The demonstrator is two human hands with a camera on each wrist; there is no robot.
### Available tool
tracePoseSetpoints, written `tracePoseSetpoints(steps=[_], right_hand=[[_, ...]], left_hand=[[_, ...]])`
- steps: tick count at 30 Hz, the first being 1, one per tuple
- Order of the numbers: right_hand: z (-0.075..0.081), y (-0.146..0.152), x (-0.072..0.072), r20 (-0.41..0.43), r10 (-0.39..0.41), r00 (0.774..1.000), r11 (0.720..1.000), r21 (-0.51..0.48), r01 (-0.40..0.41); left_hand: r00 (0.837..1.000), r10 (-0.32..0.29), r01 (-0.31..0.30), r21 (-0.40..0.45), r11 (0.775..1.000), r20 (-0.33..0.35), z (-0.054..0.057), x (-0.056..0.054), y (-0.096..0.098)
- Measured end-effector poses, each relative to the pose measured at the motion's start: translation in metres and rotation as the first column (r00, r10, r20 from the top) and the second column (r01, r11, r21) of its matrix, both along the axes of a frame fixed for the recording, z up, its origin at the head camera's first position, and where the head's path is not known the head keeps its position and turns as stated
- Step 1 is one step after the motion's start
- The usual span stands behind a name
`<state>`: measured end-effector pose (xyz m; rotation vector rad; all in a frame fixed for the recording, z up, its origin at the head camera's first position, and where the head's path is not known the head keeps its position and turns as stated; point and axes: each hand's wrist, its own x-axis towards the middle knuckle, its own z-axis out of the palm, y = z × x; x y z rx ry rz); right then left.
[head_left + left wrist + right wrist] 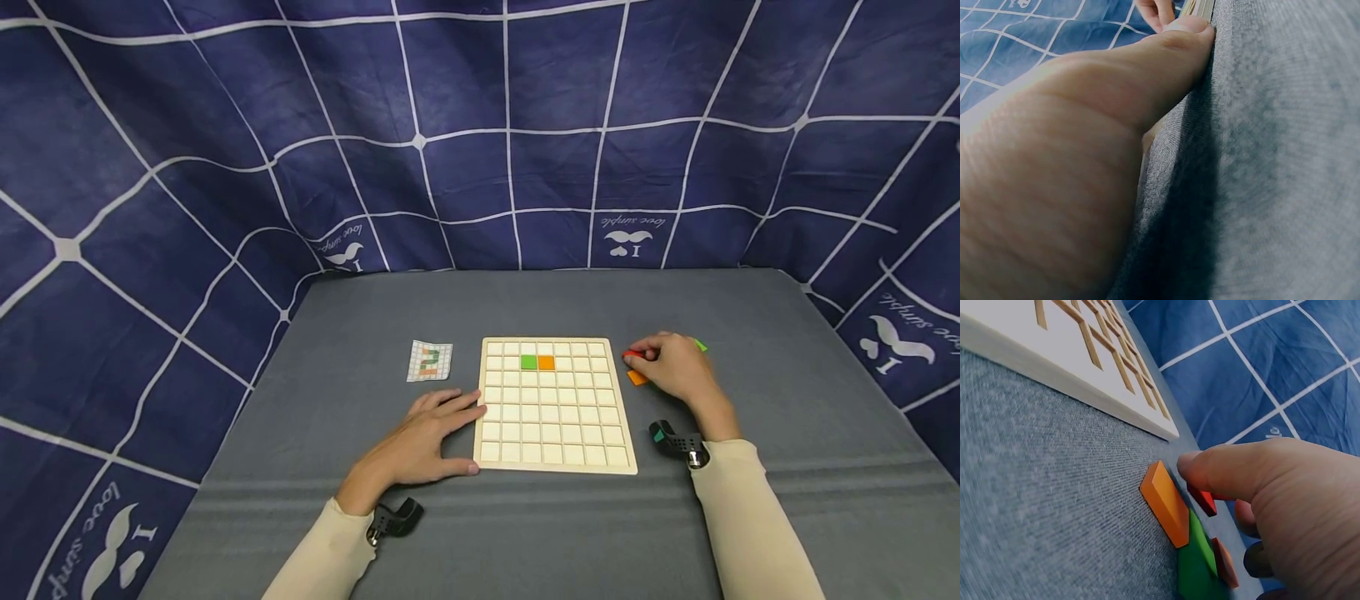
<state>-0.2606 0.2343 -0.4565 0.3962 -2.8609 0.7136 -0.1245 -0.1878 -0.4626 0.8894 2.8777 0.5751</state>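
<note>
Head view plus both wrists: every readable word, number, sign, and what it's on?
"love simple": blue cloth, repeated; upside down at the back.
"I", with heart and moustache: same cloth.
Printed card: too small to read any text.
Right wrist: cloth lettering fragment, unreadable.
Left wrist: nothing legible.

Slim lane of desk point(555, 533) between board point(551, 414) and loose orange tile point(637, 378), right hand point(681, 368) crowding it; left hand point(422, 439) blocks the board's left edge, but the near edge offers passage.
</note>
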Motion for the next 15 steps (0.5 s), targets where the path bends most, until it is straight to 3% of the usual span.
tracePoseSetpoints(steps=[6,15], right_hand=[[0.005,-0.007,0.001,-0.065,0.017,0.998,1.0,0.005,-0.016],[0.013,-0.025,0.009,-0.1,0.035,0.994,0.999,-0.013,-0.036]], left_hand=[[1.0,0.006,-0.006,0.013,1.0,0.007,0.001,0.001,-0.001],[1.0,0.009,-0.009,0.007,1.0,0.013,0.0,0.001,0.0]])
